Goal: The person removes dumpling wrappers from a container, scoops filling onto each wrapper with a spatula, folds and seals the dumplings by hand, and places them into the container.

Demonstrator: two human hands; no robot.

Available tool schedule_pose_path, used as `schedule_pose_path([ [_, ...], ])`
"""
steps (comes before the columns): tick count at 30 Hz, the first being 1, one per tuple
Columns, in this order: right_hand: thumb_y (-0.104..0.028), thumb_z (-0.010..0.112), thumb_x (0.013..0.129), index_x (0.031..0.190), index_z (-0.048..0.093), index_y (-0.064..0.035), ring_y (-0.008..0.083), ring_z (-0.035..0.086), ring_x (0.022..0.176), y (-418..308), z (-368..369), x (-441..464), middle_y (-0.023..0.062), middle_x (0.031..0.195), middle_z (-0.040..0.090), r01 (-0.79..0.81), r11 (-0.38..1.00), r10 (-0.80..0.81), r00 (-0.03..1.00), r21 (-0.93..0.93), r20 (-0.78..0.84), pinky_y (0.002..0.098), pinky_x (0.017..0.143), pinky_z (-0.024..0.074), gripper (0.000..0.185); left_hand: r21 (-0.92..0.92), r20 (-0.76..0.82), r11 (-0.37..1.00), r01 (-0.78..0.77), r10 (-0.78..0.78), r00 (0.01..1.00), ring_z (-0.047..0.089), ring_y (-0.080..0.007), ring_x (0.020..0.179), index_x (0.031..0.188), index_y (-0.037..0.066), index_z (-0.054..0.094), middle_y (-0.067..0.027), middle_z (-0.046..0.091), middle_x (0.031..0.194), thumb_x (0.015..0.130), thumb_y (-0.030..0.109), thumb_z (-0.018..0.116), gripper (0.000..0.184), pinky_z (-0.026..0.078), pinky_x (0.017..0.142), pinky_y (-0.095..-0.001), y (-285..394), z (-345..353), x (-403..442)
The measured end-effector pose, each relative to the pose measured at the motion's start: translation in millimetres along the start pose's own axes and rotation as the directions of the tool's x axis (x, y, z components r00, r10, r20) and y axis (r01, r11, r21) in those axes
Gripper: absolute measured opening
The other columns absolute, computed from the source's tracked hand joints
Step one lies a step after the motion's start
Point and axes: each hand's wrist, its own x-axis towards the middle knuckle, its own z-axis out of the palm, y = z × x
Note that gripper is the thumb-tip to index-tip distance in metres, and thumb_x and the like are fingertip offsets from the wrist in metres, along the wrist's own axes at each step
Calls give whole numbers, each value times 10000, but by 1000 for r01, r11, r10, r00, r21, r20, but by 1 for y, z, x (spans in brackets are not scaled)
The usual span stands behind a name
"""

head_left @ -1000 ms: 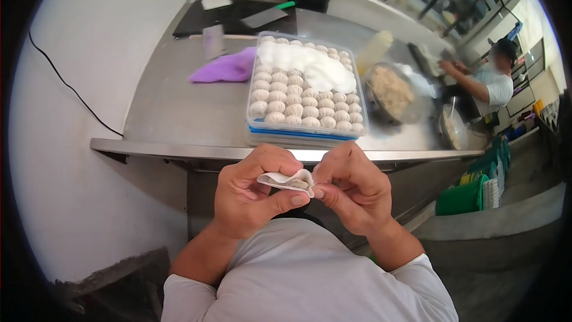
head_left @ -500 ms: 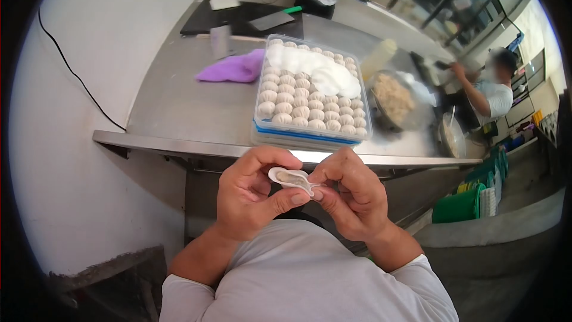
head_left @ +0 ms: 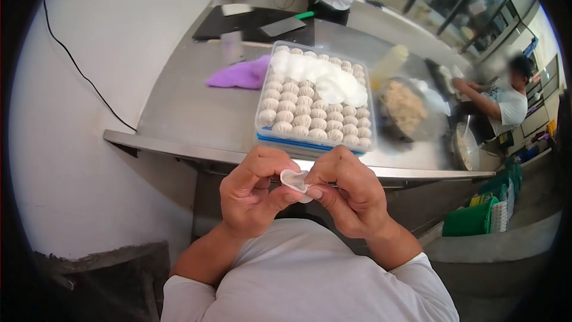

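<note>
A small white dough wrapper (head_left: 295, 182) with pale filling inside is held in front of my chest, just off the table's front edge. My left hand (head_left: 256, 189) pinches its left side between thumb and fingers. On the right side, my right hand (head_left: 350, 189) grips the folded rim with thumb and forefinger. Beyond both hands, a clear plastic tray (head_left: 260, 120) holds rows of pleated dumplings (head_left: 302, 121), with a white wrapper stack or cloth (head_left: 322, 76) lying over some of them.
A purple cloth (head_left: 239, 75) lies left of the tray. Right of it are a bowl of filling (head_left: 406, 107) and a pale bottle (head_left: 393, 61). A cleaver (head_left: 283, 26) rests on a black board (head_left: 214, 24). Two other people work at the back and right.
The wrapper's opening has become rounder and smaller, and more of its rim is gathered between my fingers. The table and tray have shifted slightly right and down in view.
</note>
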Motion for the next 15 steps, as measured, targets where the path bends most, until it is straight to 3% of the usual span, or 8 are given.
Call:
schedule_pose_path([
  [1,40,695,910,1087,640,20,196,598,818,1,-1,-1,112,956,616,6,1000,-6,1000,3,-5,307,708,512,186,6,5,1000,-2,2,1000,603,-159,992,1163,-28,637,-127,619,1111,911,173,799,361,502,848,-296,-1,1,4],
  [3,40,682,917,1093,634,20,215,601,824,4,1,-5,117,962,613,-178,901,257,954,397,-156,312,709,506,183,27,83,1000,3,-5,997,584,-159,978,1156,-16,634,-126,613,1106,939,178,768,320,496,829,-286,-4,4,12],
  [4,40,682,917,1093,634,20,215,601,824,10,-5,-5,117,962,613,-173,899,256,953,402,-162,312,709,506,183,33,89,999,4,-7,996,584,-159,978,1156,-16,634,-126,613,1106,939,178,768,320,496,829,-286,-6,9,16],
  [6,44,677,919,1103,623,11,212,599,823,23,-20,-5,114,979,612,-70,988,81,994,135,-78,304,722,504,194,40,36,999,-22,20,999,568,-140,902,1162,-16,635,-99,600,1074,955,78,729,246,475,765,-257,-10,20,25],
  [7,44,677,919,1103,623,11,212,599,823,26,-25,-5,114,979,612,-67,988,79,993,138,-84,304,722,504,194,44,42,999,-21,19,999,568,-140,902,1162,-16,635,-99,600,1074,955,78,729,246,475,765,-257,-15,26,27],
  [9,33,690,917,1109,614,9,200,598,816,32,-36,-3,106,964,607,-95,995,95,995,24,-28,303,723,504,208,98,-105,995,-35,45,994,549,-160,950,1140,5,650,-122,597,1075,981,227,717,281,466,812,-282,-26,36,28],
  [13,17,693,921,1092,611,7,202,588,806,44,-52,2,108,931,591,-1,1000,2,999,26,-41,310,723,500,190,190,30,980,-54,49,998,545,-162,938,1133,0,644,-116,580,1076,977,218,722,280,465,808,-281,-34,36,47],
  [15,8,683,928,1073,602,9,231,584,800,52,-53,1,121,931,576,-182,926,231,966,331,-116,326,708,493,166,241,111,967,-77,51,992,554,-158,894,1139,-13,643,-106,586,1059,981,104,699,205,473,782,-280,-35,37,58],
])
